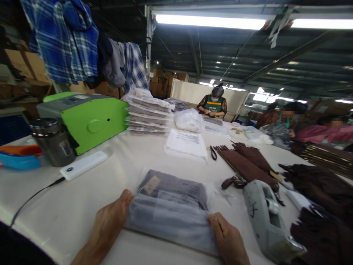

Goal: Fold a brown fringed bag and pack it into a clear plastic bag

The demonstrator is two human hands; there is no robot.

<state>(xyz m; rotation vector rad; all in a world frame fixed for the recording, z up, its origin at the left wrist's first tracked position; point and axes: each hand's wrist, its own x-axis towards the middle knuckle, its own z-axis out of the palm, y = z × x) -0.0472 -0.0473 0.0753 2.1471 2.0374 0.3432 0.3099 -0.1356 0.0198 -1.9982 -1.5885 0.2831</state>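
Observation:
In front of me a flat grey fabric item (182, 187) with a tan tag (151, 184) lies inside a clear plastic bag (171, 222). The bag's near part looks frosted and folded over the item. My left hand (111, 217) grips the bag's left edge between thumb and fingers. At the right edge, my right hand (227, 233) pinches the plastic the same way. Just right of that hand stands a grey tape dispenser (267, 221).
Brown pouches (245, 167) with wrist straps and dark brown fabric (309, 187) lie right. At left are a green machine (96, 121), a tumbler (52, 141) and a white power bank (84, 165). Bagged items (149, 116) are stacked behind; a person (213, 105) works across the table.

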